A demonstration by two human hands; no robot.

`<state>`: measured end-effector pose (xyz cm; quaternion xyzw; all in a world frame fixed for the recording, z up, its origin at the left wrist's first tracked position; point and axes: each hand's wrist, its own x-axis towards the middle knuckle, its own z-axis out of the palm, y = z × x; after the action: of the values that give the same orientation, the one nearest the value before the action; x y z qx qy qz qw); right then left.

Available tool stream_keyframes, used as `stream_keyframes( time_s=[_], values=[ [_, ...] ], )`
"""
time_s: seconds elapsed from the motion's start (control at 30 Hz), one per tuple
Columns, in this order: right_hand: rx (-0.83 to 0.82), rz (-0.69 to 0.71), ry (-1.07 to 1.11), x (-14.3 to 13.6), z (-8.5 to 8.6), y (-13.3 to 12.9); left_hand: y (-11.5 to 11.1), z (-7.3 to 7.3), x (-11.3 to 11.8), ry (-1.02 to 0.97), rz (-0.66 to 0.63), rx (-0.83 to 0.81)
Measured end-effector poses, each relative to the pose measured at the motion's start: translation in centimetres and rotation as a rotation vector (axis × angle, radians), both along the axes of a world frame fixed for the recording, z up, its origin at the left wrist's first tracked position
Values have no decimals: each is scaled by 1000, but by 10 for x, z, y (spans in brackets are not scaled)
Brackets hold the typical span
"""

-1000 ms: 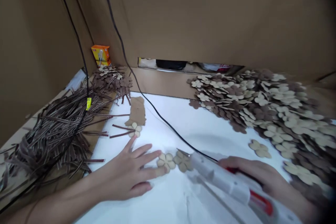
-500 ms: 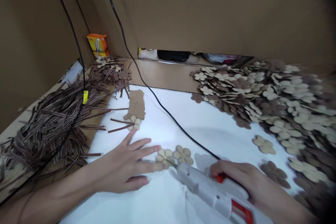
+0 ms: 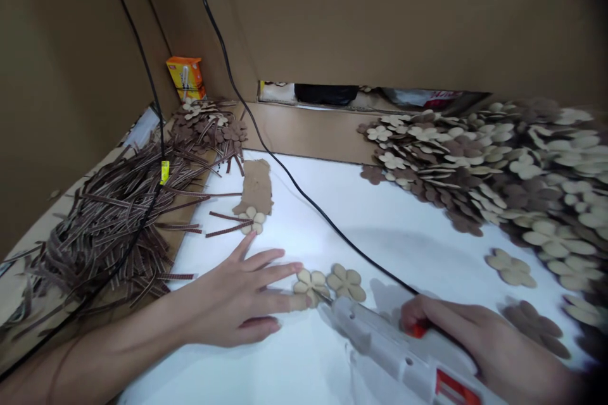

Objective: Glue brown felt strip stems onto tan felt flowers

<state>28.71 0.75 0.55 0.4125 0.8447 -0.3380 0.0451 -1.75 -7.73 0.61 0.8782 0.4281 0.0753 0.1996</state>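
Observation:
My left hand (image 3: 242, 297) lies flat with fingers spread on the white board (image 3: 266, 367). Its fingertips touch the left edge of a beige felt flower (image 3: 306, 280). In my right hand (image 3: 479, 335) is a grey glue gun (image 3: 380, 335) with a red trigger, a finger resting on that trigger. The gun's metal nozzle points left, at the middle of this flower. Just right of it lies another beige flower (image 3: 349, 280). Near my left index finger, a beige flower with brown ribbon strips (image 3: 253, 220) sits at the lower edge of a cardboard scrap (image 3: 256, 185).
A tangle of brown stitched ribbon strips (image 3: 114, 221) covers the left. Beige and brown flowers form a heap (image 3: 513, 171) at the right. A black cable (image 3: 304, 193) crosses the board to the gun. An orange box (image 3: 186, 78) stands in the corner of the cardboard walls.
The whole view has shifted, so everything sits slightly further right. Both hands, the glue gun and the flowers keep nearly the same positions relative to each other.

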Motion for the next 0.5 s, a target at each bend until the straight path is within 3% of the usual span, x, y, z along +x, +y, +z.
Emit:
stream_keyframes(
  time_s=[0.1, 0.2, 0.3, 0.43, 0.5],
  values=[
    [65, -69, 0, -1, 0, -3, 1, 6, -1, -13, -1, -3],
    [51, -24, -13, 2, -2, -1, 1, 8, -1, -19, 6, 7],
    [11, 40, -26, 6, -5, 2, 1, 7, -1, 4, 3, -9],
    [102, -7, 4, 6, -5, -1, 1, 1, -2, 18, -24, 2],
    [108, 40, 12, 6, -4, -2, 1, -3, -2, 24, -30, 16]
  ],
)
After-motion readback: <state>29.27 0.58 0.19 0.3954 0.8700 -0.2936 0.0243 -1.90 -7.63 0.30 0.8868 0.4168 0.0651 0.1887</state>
